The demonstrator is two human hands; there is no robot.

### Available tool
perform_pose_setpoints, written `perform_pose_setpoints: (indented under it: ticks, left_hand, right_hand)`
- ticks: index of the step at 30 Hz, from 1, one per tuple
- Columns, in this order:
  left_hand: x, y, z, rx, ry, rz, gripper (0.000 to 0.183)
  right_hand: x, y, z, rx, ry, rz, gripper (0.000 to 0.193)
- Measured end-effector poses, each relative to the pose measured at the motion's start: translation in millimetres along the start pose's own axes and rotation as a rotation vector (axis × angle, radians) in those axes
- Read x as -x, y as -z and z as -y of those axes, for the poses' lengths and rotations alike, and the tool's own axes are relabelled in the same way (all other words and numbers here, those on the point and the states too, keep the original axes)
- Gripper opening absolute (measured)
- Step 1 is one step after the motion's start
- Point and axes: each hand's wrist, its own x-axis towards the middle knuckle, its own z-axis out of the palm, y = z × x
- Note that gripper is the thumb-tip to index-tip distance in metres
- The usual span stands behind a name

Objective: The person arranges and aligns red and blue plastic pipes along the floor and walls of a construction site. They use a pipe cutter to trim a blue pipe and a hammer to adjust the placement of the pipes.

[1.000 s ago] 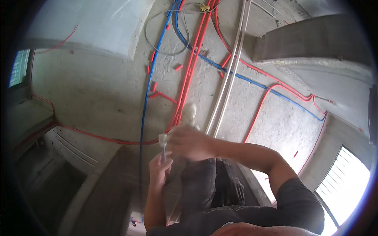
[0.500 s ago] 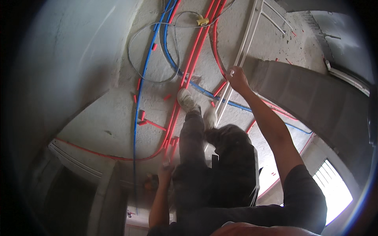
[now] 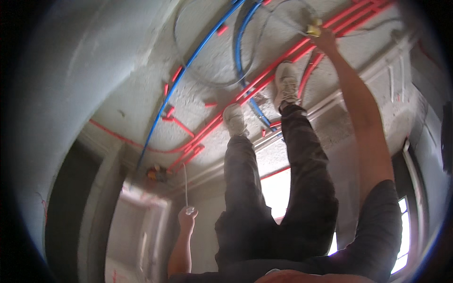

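Note:
At the upper right my right hand [image 3: 325, 41] is closed at a small yellow piece [image 3: 314, 29], its exact kind too blurred to tell. A loop of thin grey cable [image 3: 214, 85] runs on the floor near that piece. Lower left, my left hand [image 3: 188, 219] is closed around a thin whitish wire [image 3: 186, 186], which stands up from the fist toward the red pipes. Long red pipes [image 3: 269, 78] cross the floor beneath my right hand and between my shoes.
Blue pipes [image 3: 188, 63] run along the floor on the left, with short red pipe pieces [image 3: 177, 74] beside them. White pipes [image 3: 325, 101] lie to the right. A yellow and dark object [image 3: 155, 174] sits near the doorway. A grey wall [image 3: 89, 70] rises at left.
My right hand has left the white pipes and reached forward to the yellow piece. My right foot has stepped forward. The left hand is lower, with the thin wire now showing; the view has turned.

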Motion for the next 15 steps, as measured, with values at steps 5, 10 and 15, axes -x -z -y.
perform_pose_setpoints:
  ticks: [5, 10, 15]
  left_hand:
    - [57, -75, 15, 0.017, 0.122, -0.099, 0.022]
    - [110, -114, 36, -0.13, -0.031, -0.096, 0.025]
    - [174, -128, 86, 0.0, -0.037, -0.075, 0.029]
  right_hand:
    - [-12, -7, 70, 0.25, 0.262, 0.023, 0.08]
    - [6, 5, 14, 0.102, 0.403, -0.27, 0.049]
    - [173, 71, 12, -0.274, 0.539, -0.343, 0.025]
